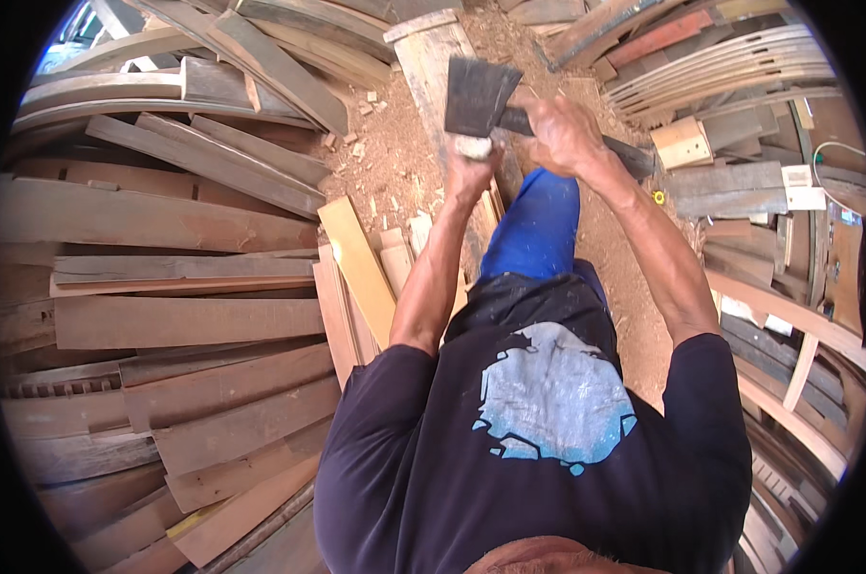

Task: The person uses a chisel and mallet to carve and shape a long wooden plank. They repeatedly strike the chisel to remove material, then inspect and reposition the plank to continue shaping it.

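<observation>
A hatchet [481, 98] with a broad dark blade is held up in front of me. My right hand [562, 137] is wrapped round its dark handle, which sticks out past the hand to the right. Just below the blade, my left hand [471, 174] is closed round a piece of wood [473, 147]; its pale end shows above my fingers and the rest is hidden. The blade's lower edge is very near that end, and I cannot tell whether they touch. Behind the hatchet, a long worn wooden beam [431, 57] runs away from me.
Stacked boards [189, 322] fill the left side, with lighter planks [356, 263] leaning beside my left arm. Wood chips and sawdust [380, 177] cover the floor. More timber [729, 189] and curved slats [729, 67] lie at the right. A small yellow round object [658, 197] lies there too.
</observation>
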{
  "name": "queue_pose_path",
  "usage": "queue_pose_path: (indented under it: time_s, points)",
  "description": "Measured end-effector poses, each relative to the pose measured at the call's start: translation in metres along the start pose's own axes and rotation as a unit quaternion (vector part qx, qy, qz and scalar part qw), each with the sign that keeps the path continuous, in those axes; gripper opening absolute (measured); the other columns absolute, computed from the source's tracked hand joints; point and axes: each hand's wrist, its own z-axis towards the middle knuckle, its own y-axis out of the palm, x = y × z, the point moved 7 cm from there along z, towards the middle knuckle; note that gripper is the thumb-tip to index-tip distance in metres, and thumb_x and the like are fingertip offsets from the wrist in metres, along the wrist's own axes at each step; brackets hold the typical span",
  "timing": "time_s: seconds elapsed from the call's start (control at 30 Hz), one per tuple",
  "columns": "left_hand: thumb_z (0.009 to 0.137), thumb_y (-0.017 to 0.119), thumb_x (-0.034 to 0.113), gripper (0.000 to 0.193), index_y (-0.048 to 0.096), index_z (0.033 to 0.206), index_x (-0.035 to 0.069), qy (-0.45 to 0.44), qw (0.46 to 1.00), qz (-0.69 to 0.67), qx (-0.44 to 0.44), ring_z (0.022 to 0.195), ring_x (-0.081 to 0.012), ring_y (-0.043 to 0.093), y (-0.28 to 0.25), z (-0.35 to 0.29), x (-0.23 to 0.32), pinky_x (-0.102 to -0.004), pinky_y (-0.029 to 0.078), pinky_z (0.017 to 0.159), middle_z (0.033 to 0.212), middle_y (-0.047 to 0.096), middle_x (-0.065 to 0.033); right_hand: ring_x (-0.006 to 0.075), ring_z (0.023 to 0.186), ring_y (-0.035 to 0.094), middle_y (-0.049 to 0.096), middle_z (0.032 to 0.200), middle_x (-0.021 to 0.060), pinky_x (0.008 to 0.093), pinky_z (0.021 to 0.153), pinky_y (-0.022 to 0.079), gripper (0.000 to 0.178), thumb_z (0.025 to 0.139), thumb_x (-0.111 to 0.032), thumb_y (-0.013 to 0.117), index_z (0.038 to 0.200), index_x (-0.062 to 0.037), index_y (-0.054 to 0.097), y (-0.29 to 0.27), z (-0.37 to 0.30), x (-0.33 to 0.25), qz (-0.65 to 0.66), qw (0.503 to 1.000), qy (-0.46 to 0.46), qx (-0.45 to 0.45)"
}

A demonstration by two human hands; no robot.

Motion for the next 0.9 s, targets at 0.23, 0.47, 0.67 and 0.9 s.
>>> queue_pose_path:
  time_s: [0.23, 0.47, 0.67, 0.9]
  points:
    - [0.086, 0.078, 0.002, 0.019, 0.062, 0.095, 0.007, 0.151, 0.980, -0.095, 0.089, 0.074, -0.0093, 0.063, -0.022, -0.004, 0.024, -0.0257, 0.053, 0.063, 0.084, 0.066, -0.0011, 0.0352, 0.081, 0.070, 0.070, 0.085, 0.0206, 0.0434, 0.075, 0.055, 0.049, 0.078, -0.016, 0.076, 0.123, -0.0017, 0.065, -0.067, -0.008, -0.007, 0.177, 0.979, 0.080, 0.059]
    - [0.084, 0.077, -0.004, 0.021, 0.063, 0.097, 0.006, 0.107, 0.959, -0.244, 0.097, 0.074, -0.0129, 0.066, -0.045, 0.002, 0.019, -0.0293, 0.055, 0.067, 0.084, 0.067, -0.0035, 0.0391, 0.084, 0.071, 0.070, 0.087, 0.0243, 0.0435, 0.077, 0.054, 0.041, 0.079, -0.020, 0.073, 0.110, 0.0059, 0.066, -0.090, -0.004, -0.032, 0.235, 0.963, -0.002, 0.131]
    - [0.085, 0.075, -0.003, 0.021, 0.061, 0.097, 0.008, 0.125, 0.939, -0.301, 0.112, 0.073, -0.0110, 0.064, -0.053, -0.005, 0.017, -0.0271, 0.054, 0.067, 0.085, 0.065, -0.0014, 0.0346, 0.072, 0.071, 0.070, 0.077, 0.0228, 0.0445, 0.070, 0.056, 0.041, 0.083, -0.027, 0.073, 0.106, 0.0066, 0.067, -0.097, 0.010, -0.053, 0.170, 0.975, -0.023, 0.142]
    - [0.083, 0.073, -0.008, 0.029, 0.060, 0.102, 0.010, 0.043, 0.955, -0.272, 0.113, 0.083, -0.0116, 0.062, -0.041, -0.010, -0.010, -0.0279, 0.052, 0.074, 0.092, 0.061, 0.0009, 0.0218, 0.064, 0.070, 0.069, 0.070, 0.0144, 0.0364, 0.052, 0.057, 0.022, 0.093, 0.000, 0.054, 0.112, -0.0008, 0.066, -0.004, 0.051, -0.064, -0.110, 0.988, -0.104, -0.009]
